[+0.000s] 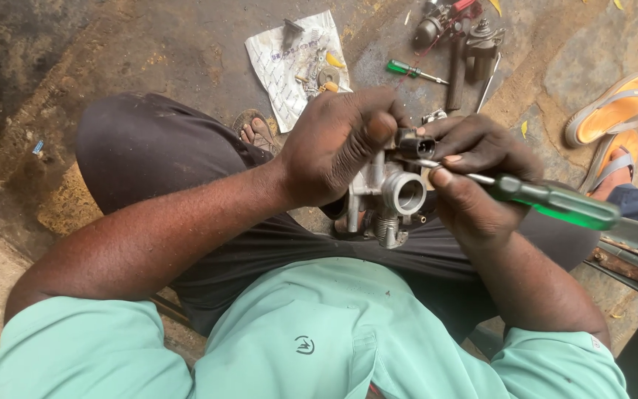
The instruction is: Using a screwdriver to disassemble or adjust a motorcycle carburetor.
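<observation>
Stained concrete floor, person seated. Left hand [337, 148] clamps a metal carburettor [389, 196] over the lap, steadying it; right hand [474, 174] pinches a green-handled screwdriver [555, 203], tip at its top. Spare screwdriver [413, 71] and parts on a plastic bag [297, 63] lie beyond.

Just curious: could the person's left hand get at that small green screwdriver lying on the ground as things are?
Probably not right away. The left hand is wrapped around the metal carburetor, and the small green screwdriver lies beyond it on the ground. Nothing blocks the path, though.
</observation>
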